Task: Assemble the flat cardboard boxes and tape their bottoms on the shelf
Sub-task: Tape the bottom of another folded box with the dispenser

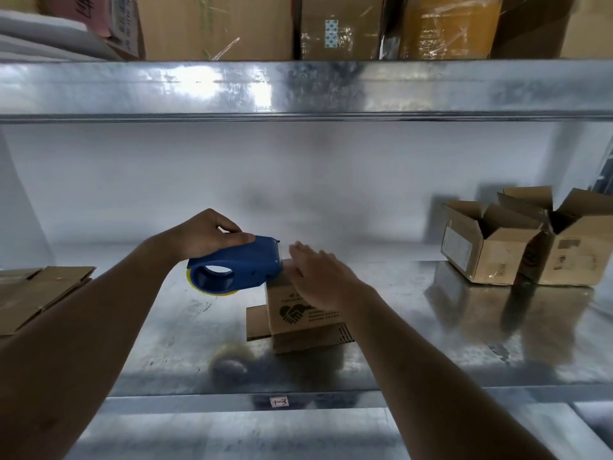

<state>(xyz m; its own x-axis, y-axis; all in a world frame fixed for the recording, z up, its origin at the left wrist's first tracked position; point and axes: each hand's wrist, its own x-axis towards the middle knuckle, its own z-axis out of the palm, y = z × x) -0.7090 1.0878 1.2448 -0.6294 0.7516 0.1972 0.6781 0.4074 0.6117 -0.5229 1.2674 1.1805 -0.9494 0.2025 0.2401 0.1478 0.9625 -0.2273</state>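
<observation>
Fingers of the right hand (318,277) lie straight and flat across the top of the small cardboard box (303,318) at centre frame, pressing rather than gripping; that hand is motion-blurred, so exact contact along the seam cannot be confirmed. Fingers and thumb of the left hand (207,232) are wrapped around the blue tape dispenser (237,268), left of centre, with its nose touching the box's top left edge.

The box stands on the metal shelf (414,343) with its closed flaps uppermost and loose flaps splayed at its lower left. Judged step: laying tape over the bottom seam.

Recommendations for a sound result:
- Keep the flat hand bearing down so the flaps meet flush and the light box does not slide under the pull.
- Anchor the tape end on the side wall before drawing across, centred on the seam.
- Move the pressing hand clear ahead of the dispenser, then rub the strip down.
- Run tape onto the far wall before cutting.

Also noted: a loose tape roll (230,360) below centre, flat cardboard blanks (39,293) at the left edge, two assembled boxes (527,237) at right.
</observation>
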